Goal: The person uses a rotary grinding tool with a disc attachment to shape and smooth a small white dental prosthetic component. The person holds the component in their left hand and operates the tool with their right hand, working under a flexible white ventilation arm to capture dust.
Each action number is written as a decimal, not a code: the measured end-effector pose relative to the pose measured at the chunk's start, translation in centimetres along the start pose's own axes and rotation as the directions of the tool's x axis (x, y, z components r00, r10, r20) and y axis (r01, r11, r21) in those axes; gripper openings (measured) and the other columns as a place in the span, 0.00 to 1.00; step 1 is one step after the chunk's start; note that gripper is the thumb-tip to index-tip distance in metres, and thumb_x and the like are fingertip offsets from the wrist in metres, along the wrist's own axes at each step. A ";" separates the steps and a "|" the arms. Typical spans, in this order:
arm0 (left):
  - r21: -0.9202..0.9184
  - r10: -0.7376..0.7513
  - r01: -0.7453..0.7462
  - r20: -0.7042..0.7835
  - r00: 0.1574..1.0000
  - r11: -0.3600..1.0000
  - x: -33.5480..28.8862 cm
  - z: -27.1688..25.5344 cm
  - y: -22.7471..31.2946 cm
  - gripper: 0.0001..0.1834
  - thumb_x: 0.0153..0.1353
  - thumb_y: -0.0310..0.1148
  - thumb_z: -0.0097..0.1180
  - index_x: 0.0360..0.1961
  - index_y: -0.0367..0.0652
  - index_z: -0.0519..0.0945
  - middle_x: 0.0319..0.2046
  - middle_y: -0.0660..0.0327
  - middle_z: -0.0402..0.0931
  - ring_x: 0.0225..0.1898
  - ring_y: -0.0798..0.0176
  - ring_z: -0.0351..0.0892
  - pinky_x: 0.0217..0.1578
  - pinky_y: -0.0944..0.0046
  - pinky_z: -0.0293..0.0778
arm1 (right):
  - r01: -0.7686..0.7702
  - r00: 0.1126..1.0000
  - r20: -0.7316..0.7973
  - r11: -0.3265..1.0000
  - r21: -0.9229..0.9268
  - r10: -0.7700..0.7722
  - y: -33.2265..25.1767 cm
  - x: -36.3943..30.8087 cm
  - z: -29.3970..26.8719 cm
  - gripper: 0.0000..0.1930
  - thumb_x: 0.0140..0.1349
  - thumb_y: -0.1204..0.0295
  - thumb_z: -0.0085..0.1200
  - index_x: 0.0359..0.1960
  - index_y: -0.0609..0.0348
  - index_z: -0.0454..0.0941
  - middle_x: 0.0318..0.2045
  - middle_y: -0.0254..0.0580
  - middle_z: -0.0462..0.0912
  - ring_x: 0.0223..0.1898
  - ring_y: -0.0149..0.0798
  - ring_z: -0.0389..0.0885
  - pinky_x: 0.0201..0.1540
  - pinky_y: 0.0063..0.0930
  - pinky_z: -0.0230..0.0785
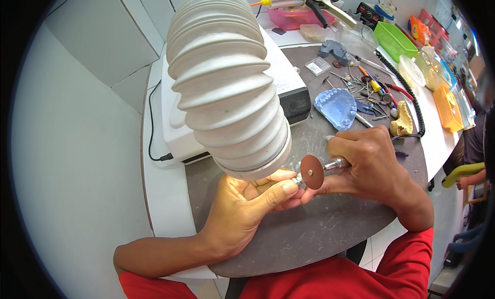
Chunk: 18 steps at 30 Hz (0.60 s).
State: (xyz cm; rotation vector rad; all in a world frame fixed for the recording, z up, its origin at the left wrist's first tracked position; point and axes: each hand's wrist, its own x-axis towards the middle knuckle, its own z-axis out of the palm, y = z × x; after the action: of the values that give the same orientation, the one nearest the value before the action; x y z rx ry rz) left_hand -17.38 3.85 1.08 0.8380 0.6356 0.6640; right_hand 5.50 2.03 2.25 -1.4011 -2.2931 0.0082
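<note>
The small pale piece (297,179) is sitting pinched in my left hand (247,201), probably for steadiness. Beside it, my right hand (370,162) is clamping the handpiece (337,163), holding its brown disc (313,162) close. Just beyond, the ribbed hose (232,98) is hanging, perhaps for suction.

From my remote seat, I read this as a dental laboratory or a small workshop for dental work. The clearest signs are the tooth-arch casts on the bench: a blue cast (334,107), a grey cast (334,50) and a yellowish cast (402,119). Near them I see loose burs (356,83) strewn over a scratched dark work surface (258,242). A rotary handpiece (336,164) carries a brown disc (316,166), and a wide ribbed hose (227,87) reaches down over the bench. A cartridge gun (332,9) at the back, plus a green basket (395,40) and an orange basket (447,109) along the side, fit a working room too.
</note>
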 end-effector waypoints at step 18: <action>-0.021 -0.002 0.002 0.008 1.000 1.000 0.0 0.0 0.0 0.06 0.66 0.25 0.55 0.43 0.37 0.75 0.40 0.54 0.79 0.44 0.63 0.83 0.45 0.63 0.82 | -0.011 1.000 0.004 0.999 -0.030 0.011 -0.2 0.1 -0.1 0.34 0.45 0.36 0.65 0.10 0.56 0.68 0.10 0.37 0.70 0.12 0.40 0.74 0.16 0.33 0.63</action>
State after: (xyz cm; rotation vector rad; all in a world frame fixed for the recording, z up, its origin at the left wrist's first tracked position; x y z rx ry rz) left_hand -17.40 3.88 1.04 0.8205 0.6212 0.6640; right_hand 5.35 1.99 2.37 -1.4302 -2.2980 -0.0194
